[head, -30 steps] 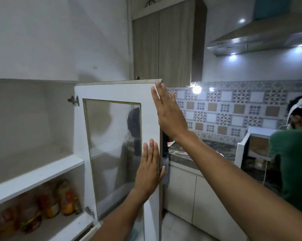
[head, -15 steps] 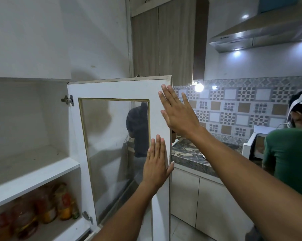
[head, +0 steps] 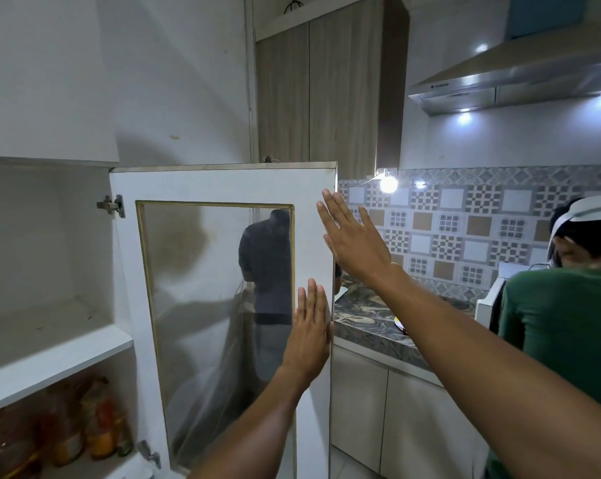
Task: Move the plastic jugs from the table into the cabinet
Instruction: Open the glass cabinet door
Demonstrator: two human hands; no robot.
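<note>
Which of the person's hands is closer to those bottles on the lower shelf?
Left. The left hand lies flat low on the cabinet door, right of the bottles; the right hand is higher and farther right.

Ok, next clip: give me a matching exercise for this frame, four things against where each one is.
Things:
1. left hand
2. right hand
3. bottles
4. person in green shirt

Places:
A. under the white shelf board
B. far right of the view
C. flat on the lower right frame of the cabinet door
D. open, fingers straight, at the door's upper right edge

Pairs: 1-C, 2-D, 3-A, 4-B
</note>
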